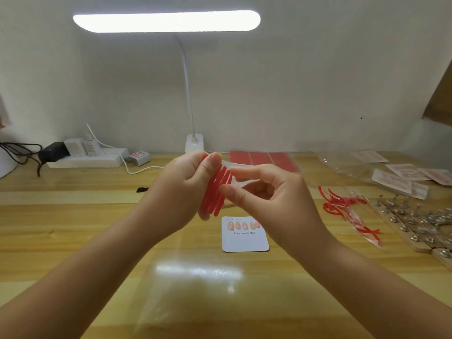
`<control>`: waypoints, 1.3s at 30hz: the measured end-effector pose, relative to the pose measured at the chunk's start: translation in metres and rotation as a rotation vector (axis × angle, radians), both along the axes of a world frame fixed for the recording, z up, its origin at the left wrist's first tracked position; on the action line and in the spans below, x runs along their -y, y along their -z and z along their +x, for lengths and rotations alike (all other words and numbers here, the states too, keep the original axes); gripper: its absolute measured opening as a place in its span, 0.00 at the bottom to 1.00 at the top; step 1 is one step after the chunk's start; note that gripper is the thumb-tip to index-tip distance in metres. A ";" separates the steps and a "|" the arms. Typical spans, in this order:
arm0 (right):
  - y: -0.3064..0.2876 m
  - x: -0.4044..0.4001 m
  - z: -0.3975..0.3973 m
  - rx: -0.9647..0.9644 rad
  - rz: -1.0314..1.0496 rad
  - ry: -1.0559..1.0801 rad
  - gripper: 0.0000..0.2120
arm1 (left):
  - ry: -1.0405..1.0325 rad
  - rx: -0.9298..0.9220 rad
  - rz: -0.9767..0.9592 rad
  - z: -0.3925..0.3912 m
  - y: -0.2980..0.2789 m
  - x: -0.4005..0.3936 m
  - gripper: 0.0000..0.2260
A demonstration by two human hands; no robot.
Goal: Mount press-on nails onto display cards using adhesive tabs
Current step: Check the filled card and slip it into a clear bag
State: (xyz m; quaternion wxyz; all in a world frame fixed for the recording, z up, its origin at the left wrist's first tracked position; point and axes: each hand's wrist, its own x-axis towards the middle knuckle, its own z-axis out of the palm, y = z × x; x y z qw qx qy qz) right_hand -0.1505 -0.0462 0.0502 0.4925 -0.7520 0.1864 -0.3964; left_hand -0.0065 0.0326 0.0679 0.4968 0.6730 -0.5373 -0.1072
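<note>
Table: you work at a wooden table (73,241) by a plain white wall (293,81), with a bright lamp (166,20) shining above.
Card: the white card (245,237) lies flat on the table just under your hands; it says "Handmade Nail" — small pink nails (242,225) sit in a row above the words.
Left hand: your left hand (188,184) holds the red sticky strips (216,192) up in the air.
Right hand: your right hand (271,189) pinches a clear bit at the strips — finger and thumb close together.
Other writing: too blurry to read.
</note>
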 end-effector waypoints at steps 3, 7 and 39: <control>0.002 0.003 0.002 0.035 0.119 -0.056 0.17 | 0.008 -0.011 -0.020 -0.001 0.002 0.001 0.18; 0.002 0.009 0.002 0.057 0.226 -0.134 0.16 | 0.040 -0.050 -0.030 0.000 0.003 0.002 0.20; 0.005 0.023 0.001 0.043 0.229 -0.231 0.14 | 0.095 -0.101 0.053 0.007 0.007 0.006 0.22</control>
